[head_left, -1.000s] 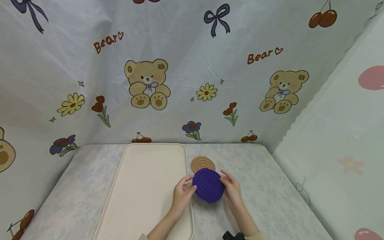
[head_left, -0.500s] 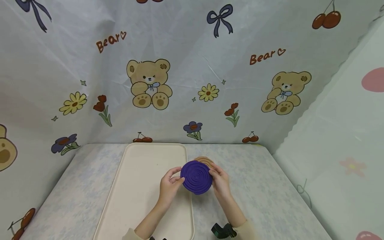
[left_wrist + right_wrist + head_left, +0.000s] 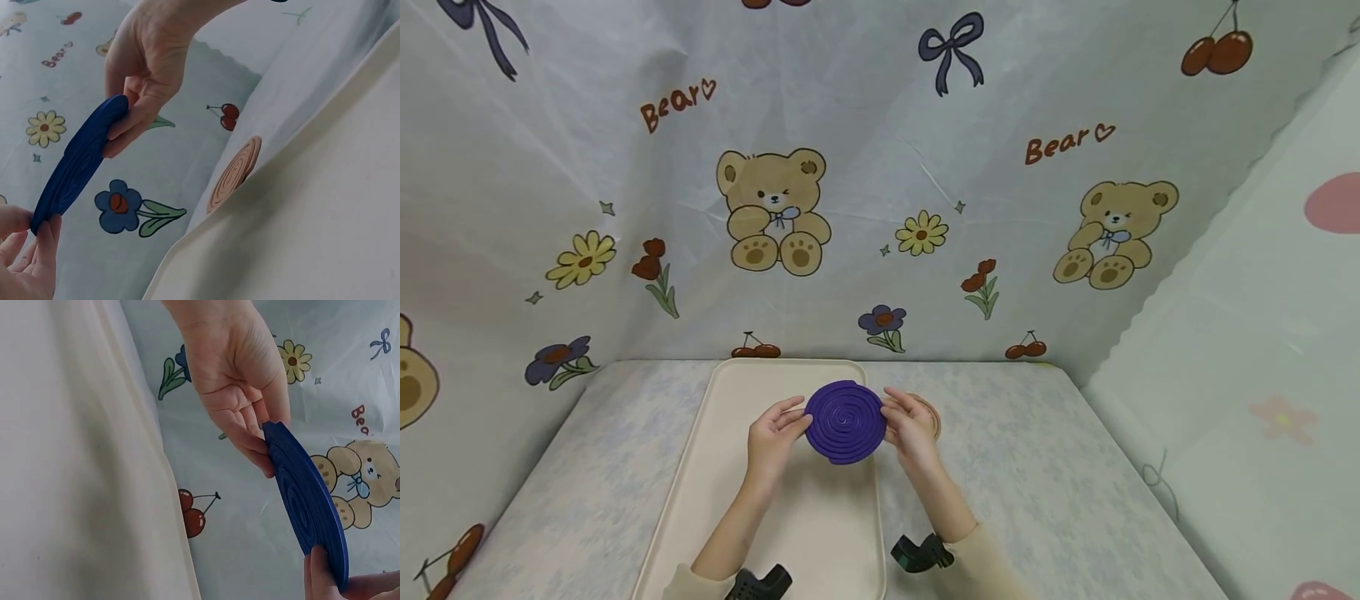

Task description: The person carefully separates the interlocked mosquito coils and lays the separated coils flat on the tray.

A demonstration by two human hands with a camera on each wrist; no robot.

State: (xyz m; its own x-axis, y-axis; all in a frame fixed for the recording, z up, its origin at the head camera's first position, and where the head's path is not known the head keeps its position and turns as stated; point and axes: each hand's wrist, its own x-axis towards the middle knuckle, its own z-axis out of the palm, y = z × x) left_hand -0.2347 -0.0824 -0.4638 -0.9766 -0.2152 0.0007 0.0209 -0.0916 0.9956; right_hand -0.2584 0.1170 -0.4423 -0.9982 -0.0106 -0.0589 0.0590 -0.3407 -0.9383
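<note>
A round purple coaster (image 3: 846, 422) with spiral ridges is held up above the right part of a cream tray (image 3: 820, 542). My left hand (image 3: 770, 442) pinches its left edge between thumb and fingers. On the opposite edge, my right hand (image 3: 913, 433) grips it the same way. Seen from the left wrist, the coaster (image 3: 78, 162) looks blue and stands tilted, nearly edge-on. A tan spiral coaster (image 3: 935, 415) lies on the table just right of the tray, partly hidden behind my right hand; the left wrist view shows more of this tan coaster (image 3: 235, 175).
The tray's raised rim (image 3: 881, 533) runs along its right side. A mottled grey-white table surface (image 3: 1060, 500) extends on both sides. Behind it hangs a cloth (image 3: 850, 125) printed with bears and flowers. Black wrist devices (image 3: 922, 553) sit on both forearms.
Both hands have carried the purple coaster left and away from the body, from beside the tray's right rim to over the tray. The tan coaster stays on the table.
</note>
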